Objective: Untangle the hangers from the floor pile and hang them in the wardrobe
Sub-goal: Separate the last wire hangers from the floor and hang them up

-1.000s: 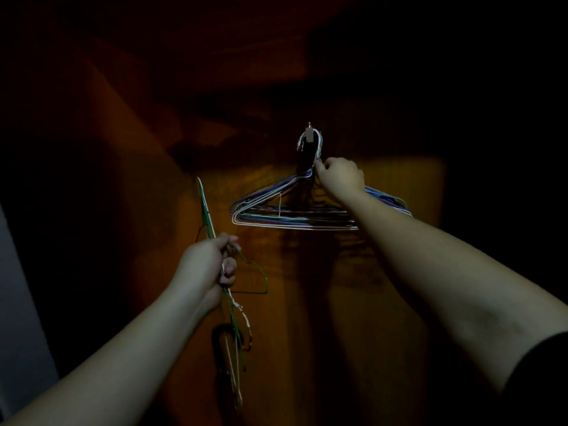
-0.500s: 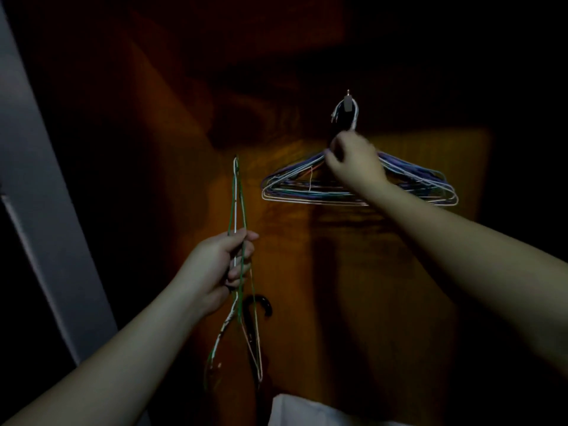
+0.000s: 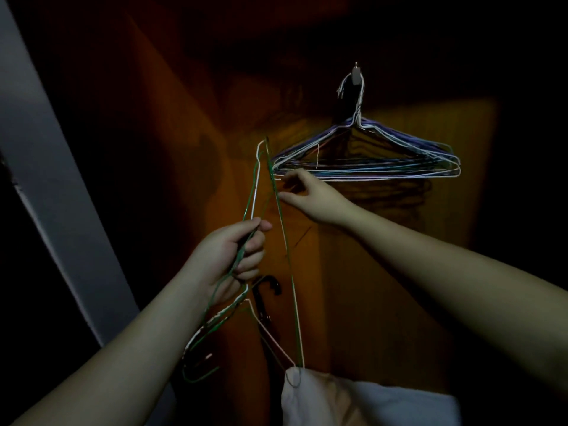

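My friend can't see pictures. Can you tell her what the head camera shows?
In a dim wooden wardrobe, the left hand grips a few tangled wire hangers while the right hand reaches its fingertips toward one of them. A bundle of hangers already hangs from a hook behind.

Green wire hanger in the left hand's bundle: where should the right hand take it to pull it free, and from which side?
Pinch the green hanger's long straight side, which stands apart to the right of the left hand. Come from the right, where the right hand already reaches with thumb and forefinger open. Lower down, the wires cross near the white cloth.
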`<action>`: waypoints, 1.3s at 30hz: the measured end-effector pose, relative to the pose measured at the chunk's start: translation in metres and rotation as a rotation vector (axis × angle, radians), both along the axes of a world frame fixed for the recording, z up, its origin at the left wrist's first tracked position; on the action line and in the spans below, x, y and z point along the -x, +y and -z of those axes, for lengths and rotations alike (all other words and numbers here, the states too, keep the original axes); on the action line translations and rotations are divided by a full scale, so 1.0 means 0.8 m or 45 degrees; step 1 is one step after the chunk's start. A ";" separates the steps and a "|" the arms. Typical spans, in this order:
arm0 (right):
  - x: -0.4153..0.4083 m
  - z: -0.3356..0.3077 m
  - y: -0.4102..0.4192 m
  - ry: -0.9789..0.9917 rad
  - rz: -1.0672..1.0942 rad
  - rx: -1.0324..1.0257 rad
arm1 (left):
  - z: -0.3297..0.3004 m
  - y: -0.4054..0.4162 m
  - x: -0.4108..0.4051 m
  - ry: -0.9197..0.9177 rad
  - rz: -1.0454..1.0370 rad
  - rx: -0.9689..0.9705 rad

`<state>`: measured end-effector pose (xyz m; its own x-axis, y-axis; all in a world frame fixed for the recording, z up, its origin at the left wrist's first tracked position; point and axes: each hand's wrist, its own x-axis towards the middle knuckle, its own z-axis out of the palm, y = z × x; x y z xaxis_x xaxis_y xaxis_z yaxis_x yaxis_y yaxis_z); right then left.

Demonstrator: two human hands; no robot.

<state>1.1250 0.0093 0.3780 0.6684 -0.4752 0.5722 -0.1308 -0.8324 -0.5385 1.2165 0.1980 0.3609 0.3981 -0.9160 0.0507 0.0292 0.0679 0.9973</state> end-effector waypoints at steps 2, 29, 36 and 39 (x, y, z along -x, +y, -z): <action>0.005 0.000 0.001 0.063 -0.002 -0.079 | 0.004 -0.004 -0.006 0.067 0.038 0.011; 0.041 0.006 0.119 -0.063 -0.024 -0.954 | 0.038 0.016 0.036 -0.001 0.153 0.067; 0.044 0.028 0.129 -0.039 -0.010 -1.116 | 0.058 0.008 0.018 -0.045 -0.097 0.112; 0.052 0.039 0.134 0.043 0.011 -1.035 | 0.061 0.009 0.011 -0.003 -0.128 0.128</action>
